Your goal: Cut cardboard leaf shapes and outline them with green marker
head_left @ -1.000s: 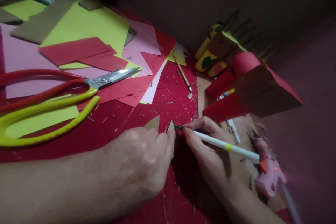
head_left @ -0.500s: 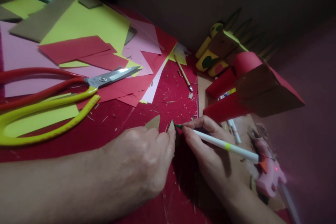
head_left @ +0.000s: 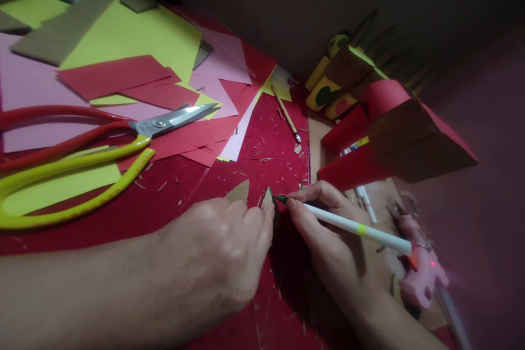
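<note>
Low in the middle, my left hand (head_left: 233, 246) is closed on a small pointed cardboard piece (head_left: 268, 198), whose tip pokes up past the fingers. Another leaf-shaped cardboard piece (head_left: 239, 192) shows just behind the knuckles; whether the hand touches it I cannot tell. My right hand (head_left: 324, 229) grips a white marker pen (head_left: 344, 224) with a yellow band. Its green tip lies right beside the edge of the pointed piece. The lower parts of the cardboard are hidden by the left fingers.
Large scissors (head_left: 159, 123) with red and yellow handles lie at left over coloured paper sheets (head_left: 135, 27). A pencil (head_left: 286, 113) rests among scraps. Red paper-covered cardboard shapes (head_left: 394, 131) stand at right, with a pink glue gun (head_left: 422, 268) below and yellow figures (head_left: 328, 82) behind.
The marker has shifted slightly right, its tip now a little off the cardboard edge. My left hand keeps its place on the piece.
</note>
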Motion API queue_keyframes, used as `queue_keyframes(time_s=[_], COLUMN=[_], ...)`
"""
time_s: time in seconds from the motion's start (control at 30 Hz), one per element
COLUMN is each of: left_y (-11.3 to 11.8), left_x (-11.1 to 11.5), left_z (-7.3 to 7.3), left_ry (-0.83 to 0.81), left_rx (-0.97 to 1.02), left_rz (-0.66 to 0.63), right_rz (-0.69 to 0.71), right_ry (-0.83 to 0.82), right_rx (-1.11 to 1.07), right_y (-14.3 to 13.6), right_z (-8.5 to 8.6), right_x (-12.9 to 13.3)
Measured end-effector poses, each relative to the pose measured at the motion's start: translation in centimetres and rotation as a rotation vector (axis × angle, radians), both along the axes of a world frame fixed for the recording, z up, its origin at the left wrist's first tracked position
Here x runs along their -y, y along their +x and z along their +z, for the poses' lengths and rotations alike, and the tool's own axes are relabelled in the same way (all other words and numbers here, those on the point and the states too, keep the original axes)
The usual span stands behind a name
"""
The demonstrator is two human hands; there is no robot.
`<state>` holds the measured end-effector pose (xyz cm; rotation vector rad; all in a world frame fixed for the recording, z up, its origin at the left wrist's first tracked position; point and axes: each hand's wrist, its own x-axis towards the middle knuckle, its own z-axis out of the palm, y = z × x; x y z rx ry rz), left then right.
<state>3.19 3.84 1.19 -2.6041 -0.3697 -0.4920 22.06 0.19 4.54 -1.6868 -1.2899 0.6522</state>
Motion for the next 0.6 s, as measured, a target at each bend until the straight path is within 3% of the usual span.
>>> queue_keyframes(time_s=[0.27, 0.6], left_y=[0.1, -0.2], left_x=[-0.1, 0.1], left_z=[-0.1, -0.3], left_ry=[-0.044, -0.051], left_rx=[0.0, 0.001], left_rz=[-0.007, -0.001], right_rz=[0.038, -0.039], right_ry=[0.013, 0.006], right_rx=[-0.025, -0.043], right_y=[0.0, -0.1], right_z=[-1.1, -0.1], right_x=[0.1, 0.2])
